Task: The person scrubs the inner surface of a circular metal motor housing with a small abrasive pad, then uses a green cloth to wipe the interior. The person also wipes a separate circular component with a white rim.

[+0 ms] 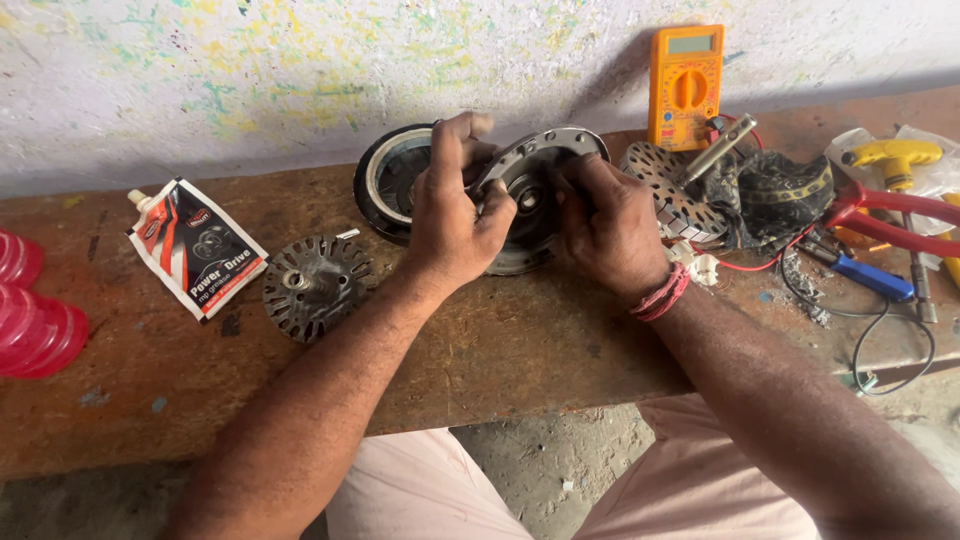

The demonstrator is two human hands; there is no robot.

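My left hand (455,210) and my right hand (605,225) both grip a round grey metal motor cover (540,160), tilted up on edge on the wooden bench (500,340). The left thumb and fingers wrap its left rim. The right fingers press near its centre bearing. A red thread band circles my right wrist. Behind the cover, partly hidden by my left hand, lies a black and white round housing (385,175).
A slotted metal rotor disc (315,283) and a grease pouch (195,247) lie at the left, with pink plastic items (30,325) at the far left edge. To the right sit a wound stator (675,195), an orange multimeter (685,85), red-handled pliers (890,215), screwdrivers and wires.
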